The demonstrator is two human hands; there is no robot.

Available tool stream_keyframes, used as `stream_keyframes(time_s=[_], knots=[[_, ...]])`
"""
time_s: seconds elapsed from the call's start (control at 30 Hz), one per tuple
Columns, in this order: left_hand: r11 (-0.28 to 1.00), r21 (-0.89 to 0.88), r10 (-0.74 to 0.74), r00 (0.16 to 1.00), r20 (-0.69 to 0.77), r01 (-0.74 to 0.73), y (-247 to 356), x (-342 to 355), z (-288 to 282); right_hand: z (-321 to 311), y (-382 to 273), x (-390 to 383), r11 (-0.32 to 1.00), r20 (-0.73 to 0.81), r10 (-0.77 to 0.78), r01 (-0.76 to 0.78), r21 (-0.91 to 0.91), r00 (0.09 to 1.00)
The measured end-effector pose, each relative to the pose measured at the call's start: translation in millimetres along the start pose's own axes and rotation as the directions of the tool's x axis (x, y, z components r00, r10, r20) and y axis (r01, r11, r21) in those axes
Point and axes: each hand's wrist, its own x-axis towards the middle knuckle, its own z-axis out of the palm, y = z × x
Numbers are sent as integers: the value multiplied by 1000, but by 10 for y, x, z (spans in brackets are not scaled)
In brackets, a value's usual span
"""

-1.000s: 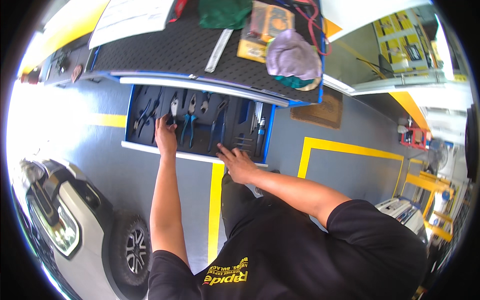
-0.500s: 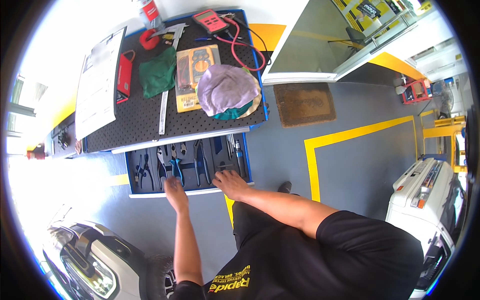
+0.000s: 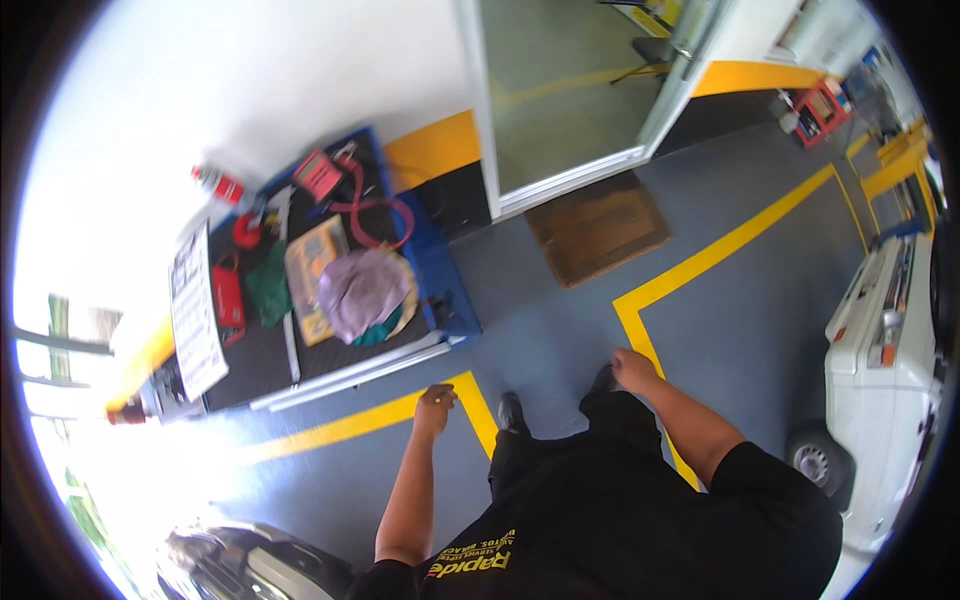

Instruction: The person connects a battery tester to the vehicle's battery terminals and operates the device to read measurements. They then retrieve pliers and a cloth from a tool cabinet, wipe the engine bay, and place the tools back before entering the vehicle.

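My left hand (image 3: 435, 409) hangs over the floor just in front of the tool cart (image 3: 260, 358), touching nothing. Its fingers are loosely bent and apart, with yellow floor paint showing between them, and I see nothing in it. My right hand (image 3: 636, 371) is lower right of the doormat, above the floor beside my shoe (image 3: 604, 380). Blur and its angle hide its fingers. On the cart top lie a lilac cloth cap or rag (image 3: 362, 292), a packaged multimeter (image 3: 308, 270), a green cloth (image 3: 268, 285) and a red tester (image 3: 318, 176) with a thick red cable.
A brown doormat (image 3: 598, 228) lies before a glass door (image 3: 575, 100). Yellow lines (image 3: 735, 240) mark the grey floor. A white vehicle (image 3: 880, 370) stands at right, another vehicle (image 3: 250, 560) at lower left. A spray can (image 3: 220, 186) and a sheet of paper (image 3: 197, 315) are at the cart's left.
The drawer of pliers, open before, is now closed. Both hands have left it; the right swung out to the right. My body has moved back and right from the cart.
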Motion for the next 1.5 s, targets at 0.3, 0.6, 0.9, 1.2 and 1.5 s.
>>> stream_keyframes(time_s=[0.3, 0.6, 0.9, 1.2, 1.5], knots=[[494, 732, -358, 657, 664, -470, 19, 1424, 2031, 504, 4079, -1118, 944, 702, 207, 50, -327, 682], [818, 539, -498, 715, 491, 199, 1925, 1560, 3813, -1395, 5593, -618, 875, 380, 381, -462, 146, 843], [718, 653, -530, 797, 289, 241, 4546, 3558, 5504, -3125, 6980, -36, 549, 74, 608, -486, 680, 790], [748, 588, -235, 707, 668, -308, 8369, 4120, 9883, -2409, 8726, -854, -490, 466, 601, -161, 857, 649], [645, 532, -73, 649, 757, -548, 10770, 3737, 13064, -3478, 9841, -139, -711, 786, 373, -392, 584, 494]])
